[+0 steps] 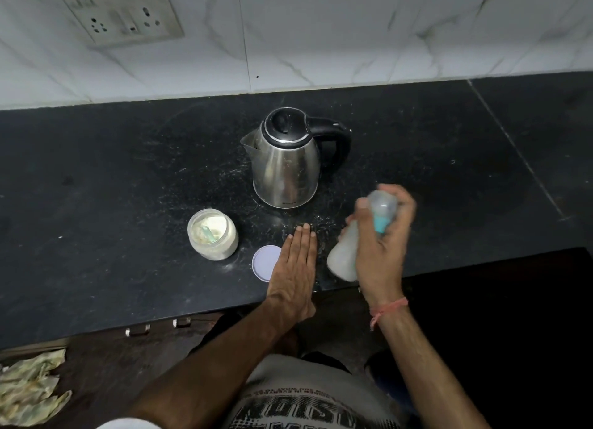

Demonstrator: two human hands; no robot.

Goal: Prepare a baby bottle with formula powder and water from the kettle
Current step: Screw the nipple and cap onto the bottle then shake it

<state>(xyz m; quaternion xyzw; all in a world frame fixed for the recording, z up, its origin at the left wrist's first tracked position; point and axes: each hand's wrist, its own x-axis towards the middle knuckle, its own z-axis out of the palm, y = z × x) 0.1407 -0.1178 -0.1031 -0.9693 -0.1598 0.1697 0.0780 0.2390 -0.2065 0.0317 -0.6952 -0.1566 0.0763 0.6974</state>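
My right hand (pixel 383 246) grips a baby bottle (pixel 345 255) with milky white contents, a teal collar and a clear cap. The bottle is tilted and blurred, above the counter's front edge. My left hand (pixel 296 265) lies flat on the black counter, fingers straight, just left of the bottle. A steel kettle (pixel 285 165) with a black lid and handle stands behind both hands. An open jar of formula powder (pixel 213 234) with a teal scoop inside sits to the left. Its pale round lid (pixel 264 263) lies flat beside my left hand.
The black stone counter (pixel 112 188) runs to a white marble-tiled wall with a socket plate (pixel 128 15) at the upper left. Drawer handles (pixel 138 330) show below the counter edge. A crumpled cloth (pixel 29 387) lies at the lower left.
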